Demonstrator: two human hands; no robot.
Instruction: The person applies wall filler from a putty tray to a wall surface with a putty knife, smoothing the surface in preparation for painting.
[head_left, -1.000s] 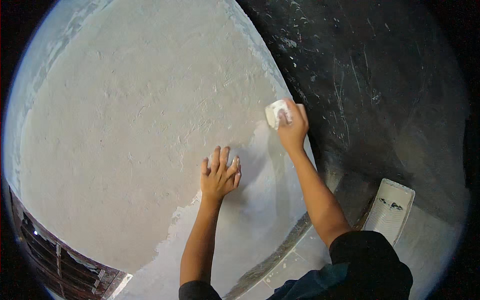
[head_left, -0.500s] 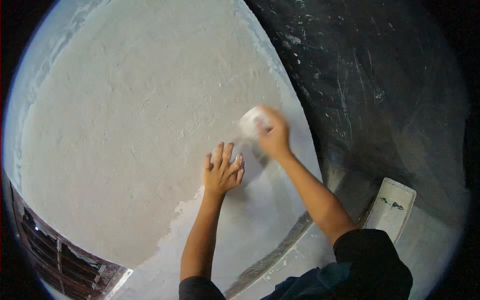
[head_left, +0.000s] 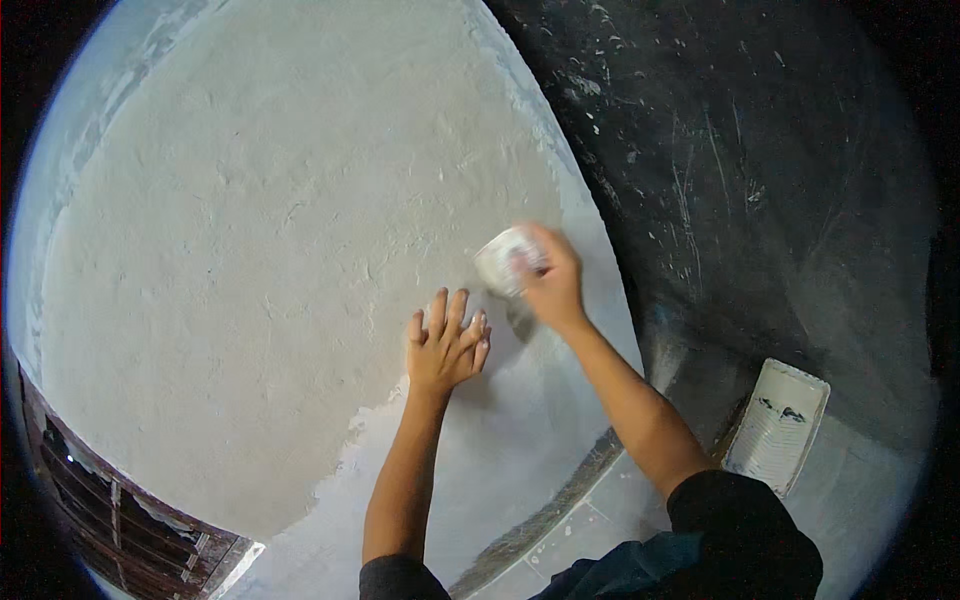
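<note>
My left hand (head_left: 445,340) lies against a pale, rough plastered wall (head_left: 250,230), fingers spread, with white smears on some fingertips. It holds nothing. Up and to the right of it, my right hand (head_left: 556,278) is closed around the edge of a white flat pad (head_left: 507,260). The pad is against or very close to the wall, and motion blurs it, so its exact kind cannot be made out. Around and below my hands the wall has a smoother, whiter area (head_left: 500,440) with a ragged border against the greyer coat.
A pale paint tray (head_left: 778,428) with a ribbed slope and dark spots sits at the lower right. To the right of the wall spreads a dark, white-speckled surface (head_left: 740,190). A dark reddish-brown barred frame (head_left: 115,500) stands at the lower left. Light tiles (head_left: 585,530) run along the wall's lower edge.
My right hand and the white pad have shifted slightly downward on the wall. The left hand has stayed in nearly the same place.
</note>
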